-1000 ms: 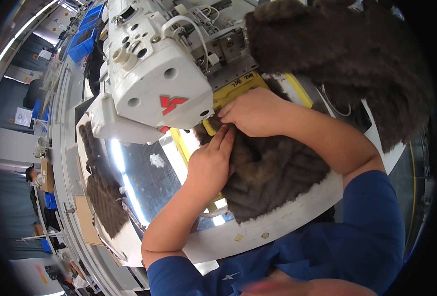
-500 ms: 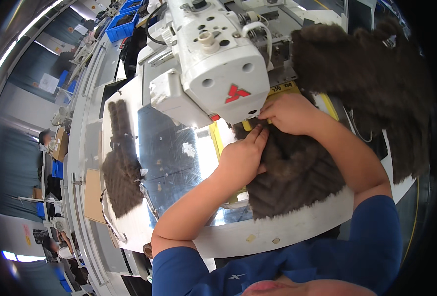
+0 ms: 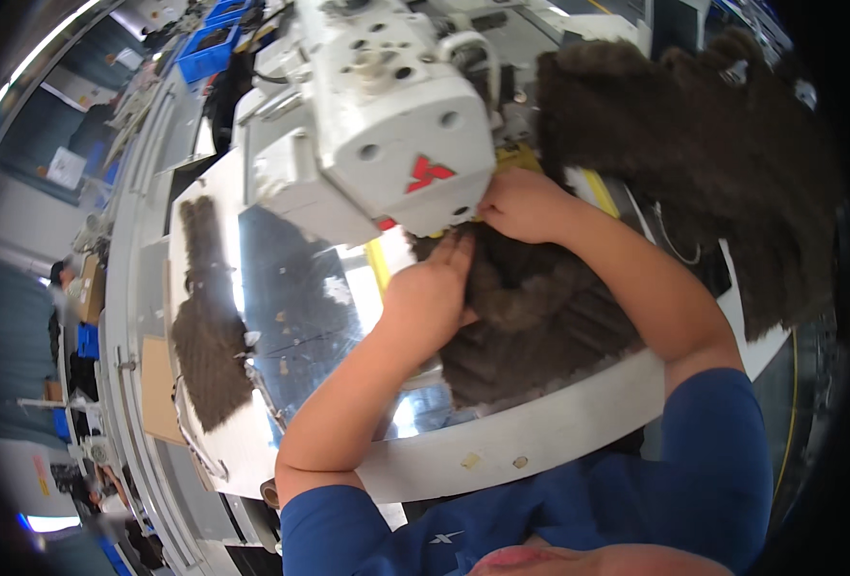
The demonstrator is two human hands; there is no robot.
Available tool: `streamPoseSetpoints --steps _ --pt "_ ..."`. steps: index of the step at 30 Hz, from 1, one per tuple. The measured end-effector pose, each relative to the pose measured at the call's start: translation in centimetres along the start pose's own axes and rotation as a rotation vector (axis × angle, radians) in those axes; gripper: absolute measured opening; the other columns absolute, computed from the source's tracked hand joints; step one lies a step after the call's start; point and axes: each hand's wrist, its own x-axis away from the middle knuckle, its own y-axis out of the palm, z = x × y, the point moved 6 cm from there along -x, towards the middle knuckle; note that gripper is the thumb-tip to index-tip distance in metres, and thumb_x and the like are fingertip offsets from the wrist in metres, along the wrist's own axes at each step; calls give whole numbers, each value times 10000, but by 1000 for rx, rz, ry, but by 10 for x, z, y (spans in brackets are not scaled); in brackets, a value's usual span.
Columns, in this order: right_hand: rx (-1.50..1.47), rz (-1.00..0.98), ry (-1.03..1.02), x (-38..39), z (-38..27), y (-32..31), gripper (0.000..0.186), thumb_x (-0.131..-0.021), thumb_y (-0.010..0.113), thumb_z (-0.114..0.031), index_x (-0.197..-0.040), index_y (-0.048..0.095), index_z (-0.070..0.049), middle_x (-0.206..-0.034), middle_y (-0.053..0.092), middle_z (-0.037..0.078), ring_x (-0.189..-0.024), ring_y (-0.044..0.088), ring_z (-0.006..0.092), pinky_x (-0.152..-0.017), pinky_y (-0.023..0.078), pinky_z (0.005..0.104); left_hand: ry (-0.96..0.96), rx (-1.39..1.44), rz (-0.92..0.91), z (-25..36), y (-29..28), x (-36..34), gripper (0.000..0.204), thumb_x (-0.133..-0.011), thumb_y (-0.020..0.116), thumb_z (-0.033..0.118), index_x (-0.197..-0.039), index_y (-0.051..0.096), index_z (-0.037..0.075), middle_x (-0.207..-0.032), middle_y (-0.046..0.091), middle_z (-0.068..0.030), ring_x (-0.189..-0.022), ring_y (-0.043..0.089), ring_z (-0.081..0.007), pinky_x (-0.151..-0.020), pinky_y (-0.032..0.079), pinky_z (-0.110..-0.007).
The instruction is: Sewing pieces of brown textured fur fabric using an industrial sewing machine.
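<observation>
A dark brown fur piece point(image 3: 540, 350) lies on the worktable under the front of a white sewing machine point(image 3: 401, 134). My left hand point(image 3: 425, 293) lies on its left part, index and middle fingers stretched forward close to the machine head. At the far edge of the fur, just right of the machine head, my right hand point(image 3: 526, 206) has its fingers closed together in a pinch. What is between those fingertips is hidden by the hand and the machine. A yellow frame point(image 3: 378, 264) shows beside and behind the fur.
Another fur piece point(image 3: 209, 336), long and narrow at its far end, lies on the left of the table beside a shiny metal plate point(image 3: 295, 317). A large dark fur pile point(image 3: 704, 144) covers the right side. Blue bins point(image 3: 206, 53) stand at the far left.
The whole view has shifted, so the machine, table and hands appear further left. Both hands stay at the fur by the machine head, in nearly the same pose.
</observation>
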Motion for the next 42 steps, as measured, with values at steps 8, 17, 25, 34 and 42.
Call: streamPoseSetpoints --steps 8,17,25,34,42 --pt "-184 68 -120 19 -2 -7 335 -934 604 -125 -1202 782 -33 -1263 766 130 -1176 699 373 -1015 557 473 12 -44 30 0 -5 -1 1038 -665 978 270 -1539 486 2 -1573 576 -191 -1133 749 -347 -901 626 -409" --pt "-141 -11 -207 35 -21 7 382 -959 561 -73 -1283 761 -48 -1383 723 115 -1250 678 340 -1062 546 449 62 -29 188 -9 -6 -3 830 -584 986 252 -1273 578 30 -1321 660 -169 -1184 622 -393 -962 503 -484" --pt "-113 -32 -168 34 -24 8 390 -963 551 -83 -1290 764 -67 -1400 720 89 -1237 689 315 -1052 555 437 33 -45 123 -11 -9 -4 799 -618 985 265 -1258 558 51 -1319 660 -146 -1235 614 -381 -971 507 -492" --pt "-92 -78 -123 35 -28 7 348 -1015 548 -129 -1279 770 -88 -1381 729 74 -1213 693 323 -1020 566 432 62 4 117 -11 -10 -3 838 -616 993 281 -1284 557 23 -1302 680 -194 -1172 668 -413 -948 529 -500" --pt "-65 -152 -103 35 -38 3 321 -1007 555 -129 -1231 780 -83 -1361 735 65 -1197 697 322 -1005 570 449 53 40 57 -8 -8 4 912 -588 1005 270 -1326 544 -2 -1464 623 -251 -1264 644 -432 -1053 520 -484"
